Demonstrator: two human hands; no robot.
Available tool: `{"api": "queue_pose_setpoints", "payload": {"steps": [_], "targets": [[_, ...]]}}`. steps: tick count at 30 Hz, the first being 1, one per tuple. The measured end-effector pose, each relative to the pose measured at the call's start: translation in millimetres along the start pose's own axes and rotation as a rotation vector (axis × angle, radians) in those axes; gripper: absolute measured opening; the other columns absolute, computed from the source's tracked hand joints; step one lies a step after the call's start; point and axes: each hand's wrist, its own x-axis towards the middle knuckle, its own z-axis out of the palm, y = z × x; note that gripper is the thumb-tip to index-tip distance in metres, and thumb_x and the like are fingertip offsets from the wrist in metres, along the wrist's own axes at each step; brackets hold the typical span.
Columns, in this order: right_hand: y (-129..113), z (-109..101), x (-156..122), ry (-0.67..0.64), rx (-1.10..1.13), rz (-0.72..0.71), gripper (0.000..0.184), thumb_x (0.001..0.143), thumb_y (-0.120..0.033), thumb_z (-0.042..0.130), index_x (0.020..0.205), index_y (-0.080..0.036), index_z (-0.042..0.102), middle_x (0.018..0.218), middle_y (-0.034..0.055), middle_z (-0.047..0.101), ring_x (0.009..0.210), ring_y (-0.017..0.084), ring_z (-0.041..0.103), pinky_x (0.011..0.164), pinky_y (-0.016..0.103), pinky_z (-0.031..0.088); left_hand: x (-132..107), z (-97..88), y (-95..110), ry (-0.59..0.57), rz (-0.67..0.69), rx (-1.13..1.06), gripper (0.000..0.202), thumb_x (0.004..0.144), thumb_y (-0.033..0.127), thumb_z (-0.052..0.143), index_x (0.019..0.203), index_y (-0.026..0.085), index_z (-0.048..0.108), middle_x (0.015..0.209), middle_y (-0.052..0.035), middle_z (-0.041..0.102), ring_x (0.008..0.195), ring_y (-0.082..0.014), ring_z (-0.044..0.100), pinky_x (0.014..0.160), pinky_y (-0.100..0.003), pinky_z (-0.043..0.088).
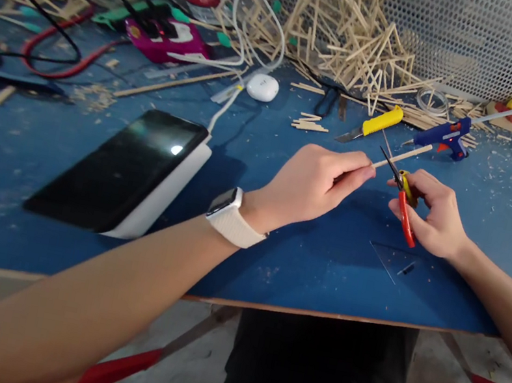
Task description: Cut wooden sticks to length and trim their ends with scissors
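Head view: a thin wooden stick point(411, 154) is held up over the blue table point(321, 269). The left hand point(315, 179) pinches one end between thumb and finger. The right hand point(440, 214) has its fingers curled around small cutters point(406, 218) with red and yellow handles, the blades right by the stick. Just behind lie a yellow knife point(382, 121) and a blue glue gun point(444, 135). Farther back is a messy heap of sticks point(360, 48). A black tablet point(116, 167) is on the left.

Slim pale wooden stick point(412, 153), slanted; red-and-yellow-handled pliers point(402, 199), handles spread, crossing it
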Motion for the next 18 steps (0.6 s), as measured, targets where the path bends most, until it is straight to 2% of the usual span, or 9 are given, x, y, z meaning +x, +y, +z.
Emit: {"api": "queue_pose_setpoints", "payload": {"steps": [6, 12, 15, 18], "targets": [[-1.9, 0.0, 0.0, 0.014, -0.026, 0.012, 0.054, 0.1, -0.073, 0.086, 0.084, -0.026, 0.064, 0.08, 0.0002, 0.059, 0.073, 0.019, 0.049, 0.071, 0.039, 0.042, 0.6, 1.5, 1.3, -0.022, -0.018, -0.025, 0.036, 0.125, 0.033, 0.054, 0.102, 0.022, 0.079, 0.068, 0.0018, 0.067, 0.053, -0.0173, 0.058, 0.061, -0.033, 0.04], [-1.0, -0.8, -1.4, 0.0, -0.034, 0.027, 0.054, 0.101, -0.068, 0.087, 0.081, -0.025, 0.059, 0.08, -0.0011, 0.055, 0.073, 0.018, 0.048, 0.071, 0.038, 0.04, -1.3, 5.3, 1.0, -0.007, -0.005, -0.097, 0.032, 0.125, 0.028, 0.057, 0.1, 0.021, 0.076, 0.066, 0.0041, 0.063, 0.051, -0.0152, 0.057, 0.059, -0.031, 0.038], [-0.6, -0.9, -1.7, -0.003, -0.028, 0.028, 0.05, 0.101, -0.066, 0.087, 0.085, -0.025, 0.063, 0.081, -0.0016, 0.055, 0.072, 0.017, 0.045, 0.07, 0.037, 0.038, -1.7, 5.1, 1.4, -0.017, -0.016, -0.086, 0.032, 0.125, 0.029, 0.057, 0.102, 0.02, 0.077, 0.065, 0.0044, 0.061, 0.05, -0.0154, 0.056, 0.058, -0.031, 0.037], [-1.7, -1.4, -1.9, 0.001, -0.028, 0.039, 0.048, 0.099, -0.069, 0.085, 0.093, -0.025, 0.066, 0.082, -0.0017, 0.056, 0.073, 0.017, 0.045, 0.07, 0.037, 0.036, -1.1, 3.9, 1.8, -0.028, -0.024, -0.072, 0.033, 0.126, 0.031, 0.055, 0.105, 0.02, 0.078, 0.067, 0.0029, 0.066, 0.05, -0.0156, 0.057, 0.058, -0.031, 0.037]]}}
